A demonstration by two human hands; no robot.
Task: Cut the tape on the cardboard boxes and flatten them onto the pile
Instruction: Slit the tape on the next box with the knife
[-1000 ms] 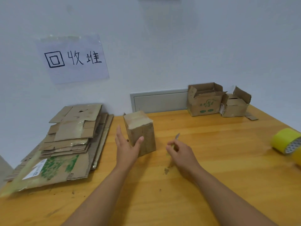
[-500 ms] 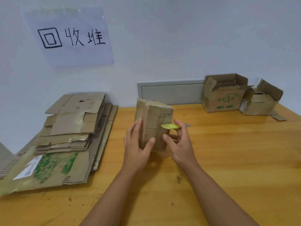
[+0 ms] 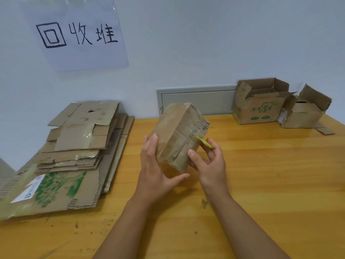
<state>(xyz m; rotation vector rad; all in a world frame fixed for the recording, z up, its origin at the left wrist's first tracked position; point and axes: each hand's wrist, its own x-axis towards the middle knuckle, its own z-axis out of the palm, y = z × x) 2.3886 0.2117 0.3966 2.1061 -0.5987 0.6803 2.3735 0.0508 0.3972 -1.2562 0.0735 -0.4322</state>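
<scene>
Pile [image 3: 74, 146] of flattened cardboard is lying on the table [image 3: 261, 184] at left, against the wall, so several boxes are already done. One small taped box [image 3: 177, 139] is being worked now: it's sitting tilted, off the table or nearly so, between both hands at table centre. Left hand [image 3: 158, 172] is gripping it w/ fingers up the left face and thumb curled under the near end. Right hand [image 3: 211, 165] is pressing its thumb on the box's right face while the other fingers are pinching a small yellow cutter [image 3: 204, 142], tip lying right at the taped seam. Tape on this box is looking intact still, so cut + flatten are both left. At far right by the wall, two more boxes are waiting: the green-print box [image 3: 259, 107] and the smaller open box [image 3: 302, 113], flaps open, neither flattened. Est. past halfway, three boxes to go.
</scene>
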